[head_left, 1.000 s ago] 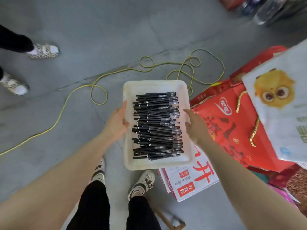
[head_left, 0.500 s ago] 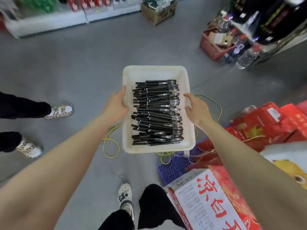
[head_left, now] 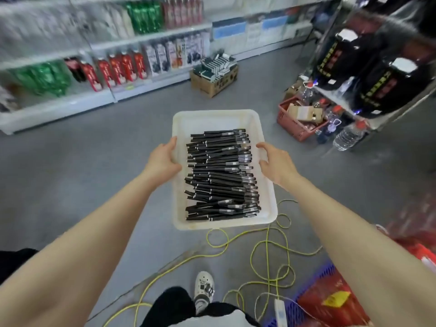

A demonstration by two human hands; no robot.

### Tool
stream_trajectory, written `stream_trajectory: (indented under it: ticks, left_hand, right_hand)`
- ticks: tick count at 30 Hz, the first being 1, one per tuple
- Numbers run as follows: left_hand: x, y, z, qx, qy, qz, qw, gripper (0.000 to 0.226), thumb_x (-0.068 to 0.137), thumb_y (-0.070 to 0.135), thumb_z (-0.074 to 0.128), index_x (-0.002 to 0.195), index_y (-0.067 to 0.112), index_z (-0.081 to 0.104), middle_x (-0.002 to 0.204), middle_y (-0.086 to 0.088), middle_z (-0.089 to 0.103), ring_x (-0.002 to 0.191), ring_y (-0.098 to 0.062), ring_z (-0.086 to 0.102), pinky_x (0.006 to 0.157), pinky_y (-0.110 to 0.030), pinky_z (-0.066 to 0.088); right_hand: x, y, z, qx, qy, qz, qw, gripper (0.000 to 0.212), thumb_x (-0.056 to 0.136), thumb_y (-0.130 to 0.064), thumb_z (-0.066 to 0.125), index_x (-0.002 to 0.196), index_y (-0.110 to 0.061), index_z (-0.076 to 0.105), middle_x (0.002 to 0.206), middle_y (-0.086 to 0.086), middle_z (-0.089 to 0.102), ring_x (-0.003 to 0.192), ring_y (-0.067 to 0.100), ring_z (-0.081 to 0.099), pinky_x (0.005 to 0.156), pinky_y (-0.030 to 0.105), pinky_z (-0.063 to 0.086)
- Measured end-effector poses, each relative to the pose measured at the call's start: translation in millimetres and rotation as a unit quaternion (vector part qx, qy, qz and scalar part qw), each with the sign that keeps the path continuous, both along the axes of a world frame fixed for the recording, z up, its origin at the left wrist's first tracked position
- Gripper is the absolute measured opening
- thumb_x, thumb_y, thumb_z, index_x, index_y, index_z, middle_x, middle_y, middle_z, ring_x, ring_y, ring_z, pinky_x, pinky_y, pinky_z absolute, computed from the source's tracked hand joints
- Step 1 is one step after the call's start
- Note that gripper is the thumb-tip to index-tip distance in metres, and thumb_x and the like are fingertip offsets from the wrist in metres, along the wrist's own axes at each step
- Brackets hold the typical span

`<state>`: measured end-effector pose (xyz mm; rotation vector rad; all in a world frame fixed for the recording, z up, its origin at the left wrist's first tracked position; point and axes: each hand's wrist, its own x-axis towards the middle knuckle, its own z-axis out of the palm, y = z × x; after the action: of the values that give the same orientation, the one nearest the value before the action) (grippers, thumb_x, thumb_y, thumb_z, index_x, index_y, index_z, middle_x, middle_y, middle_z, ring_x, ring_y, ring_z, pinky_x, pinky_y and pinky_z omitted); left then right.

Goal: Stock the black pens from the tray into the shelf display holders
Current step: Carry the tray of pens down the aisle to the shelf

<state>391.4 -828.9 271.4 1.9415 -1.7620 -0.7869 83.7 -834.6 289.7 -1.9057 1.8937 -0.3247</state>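
Standing with one pale shoe beside a looped yellow cable on the grey floor, you carry the white tray out in front of you. Your left hand grips its left rim and your right hand its right rim, thumbs hooked over the edge, the other fingers hidden underneath. The black pens lie stacked crosswise inside the tray. Beyond it sit a red crate at right, a cardboard box, and blurred shelves of goods.

Grey floor is seen. White shelving is set left of a cardboard box, a red crate right of it, yellow cable laid nearer.
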Motion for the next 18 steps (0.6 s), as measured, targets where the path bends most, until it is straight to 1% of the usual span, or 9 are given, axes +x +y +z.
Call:
stream_trajectory:
  ticks: [1, 4, 6, 8, 10, 12, 14, 16, 18]
  left_hand:
    - [0, -29, 3, -0.001, 0.0, -0.002, 1.0, 0.087, 0.079, 0.006, 0.063, 0.154, 0.021, 0.023, 0.113, -0.015, 0.055, 0.105, -0.031, 0.055, 0.084, -0.03, 0.041]
    - [-4, -118, 8, -0.001, 0.005, -0.006, 1.0, 0.086, 0.08, 0.006, 0.064, 0.154, 0.02, 0.024, 0.123, -0.014, 0.052, 0.11, -0.031, 0.054, 0.093, -0.032, 0.043]
    - [-7, -182, 8, 0.002, 0.013, -0.012, 1.0, 0.086, 0.08, 0.006, 0.064, 0.154, 0.02, 0.024, 0.126, -0.014, 0.051, 0.113, -0.032, 0.053, 0.097, -0.034, 0.044]
    - [-12, -252, 4, -0.001, 0.015, -0.021, 1.0, 0.086, 0.079, 0.005, 0.064, 0.154, 0.02, 0.024, 0.127, -0.014, 0.051, 0.114, -0.032, 0.053, 0.096, -0.034, 0.044]
    - [-21, -324, -2, -0.004, 0.016, -0.04, 0.999, 0.087, 0.078, 0.006, 0.064, 0.154, 0.02, 0.024, 0.124, -0.014, 0.053, 0.113, -0.033, 0.054, 0.095, -0.034, 0.044]
    - [-32, -408, -4, 0.002, 0.024, -0.053, 0.998, 0.087, 0.078, 0.007, 0.063, 0.154, 0.022, 0.024, 0.121, -0.014, 0.054, 0.112, -0.033, 0.054, 0.094, -0.034, 0.044]
    - [-40, -462, -2, 0.014, 0.022, -0.068, 0.997, 0.088, 0.078, 0.006, 0.063, 0.155, 0.022, 0.022, 0.124, -0.015, 0.053, 0.113, -0.033, 0.053, 0.091, -0.033, 0.043]
    - [-54, -535, 3, 0.009, 0.016, -0.086, 0.996, 0.089, 0.077, 0.005, 0.063, 0.155, 0.02, 0.022, 0.124, -0.017, 0.054, 0.112, -0.035, 0.054, 0.087, -0.032, 0.042]
    - [-70, -603, 9, 0.015, 0.017, -0.098, 0.995, 0.089, 0.077, 0.005, 0.064, 0.155, 0.019, 0.022, 0.124, -0.018, 0.054, 0.113, -0.036, 0.053, 0.087, -0.032, 0.042]
  right_hand:
    - [-1, -30, 3, -0.003, 0.003, 0.002, 1.0, 0.051, 0.094, -0.01, 0.048, 0.141, -0.027, 0.043, 0.115, 0.011, 0.063, 0.11, 0.033, 0.056, 0.083, 0.034, 0.042]
    - [-4, -115, 11, -0.002, 0.005, -0.003, 1.0, 0.05, 0.092, -0.008, 0.047, 0.138, -0.027, 0.045, 0.08, -0.001, 0.059, 0.095, 0.028, 0.058, 0.07, 0.032, 0.039]
    - [-10, -175, 11, -0.005, 0.012, -0.011, 1.0, 0.051, 0.09, -0.008, 0.047, 0.137, -0.029, 0.045, 0.073, -0.006, 0.053, 0.095, 0.028, 0.056, 0.07, 0.033, 0.04]
    - [-17, -239, 7, -0.007, 0.009, -0.019, 1.0, 0.052, 0.089, -0.009, 0.047, 0.136, -0.031, 0.046, 0.075, -0.004, 0.054, 0.093, 0.03, 0.057, 0.071, 0.035, 0.045]
    - [-25, -302, 3, -0.011, 0.014, -0.028, 0.999, 0.051, 0.088, -0.012, 0.048, 0.134, -0.032, 0.046, 0.081, -0.001, 0.056, 0.094, 0.033, 0.057, 0.077, 0.04, 0.051]
    - [-35, -374, 1, -0.017, 0.009, -0.051, 0.998, 0.05, 0.086, -0.013, 0.05, 0.133, -0.032, 0.047, 0.085, 0.0, 0.06, 0.098, 0.034, 0.058, 0.082, 0.041, 0.051]
    - [-43, -420, 3, -0.014, 0.02, -0.058, 0.998, 0.05, 0.086, -0.013, 0.052, 0.133, -0.03, 0.048, 0.1, 0.004, 0.065, 0.1, 0.031, 0.058, 0.082, 0.039, 0.049]
    - [-56, -484, 7, -0.013, 0.026, -0.068, 0.997, 0.05, 0.087, -0.014, 0.052, 0.134, -0.03, 0.047, 0.103, 0.007, 0.067, 0.087, 0.028, 0.06, 0.076, 0.038, 0.049]
    - [-70, -544, 13, -0.013, 0.024, -0.072, 0.997, 0.049, 0.088, -0.013, 0.052, 0.135, -0.027, 0.047, 0.105, 0.007, 0.068, 0.082, 0.026, 0.06, 0.076, 0.038, 0.05]
